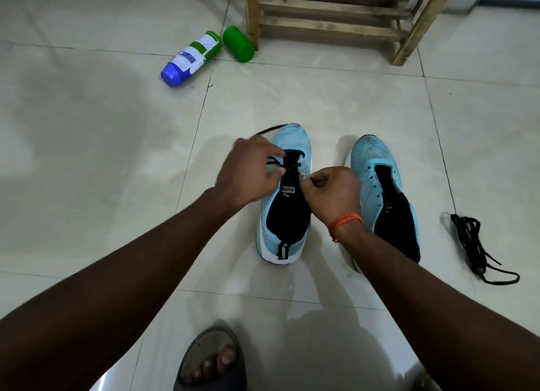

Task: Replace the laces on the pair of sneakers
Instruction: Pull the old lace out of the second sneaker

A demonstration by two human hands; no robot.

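Sneaker in light-blue knit with black tongue (pixel 287 212): stands on the pale tiled floor (pixel 117 127), partly laced.
Left hand (pixel 248 171): you pinch the thin black lace (pixel 270 130) at its left eyelets.
Right hand (pixel 333 194): you pinch the lace end at the right eyelets.
Matching unlaced sneaker (pixel 371 171): just beside, on your right.
Loose black shoelace (pixel 470 238): bunched on the floor, further right.

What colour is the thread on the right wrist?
The thread is orange; head view shows it.
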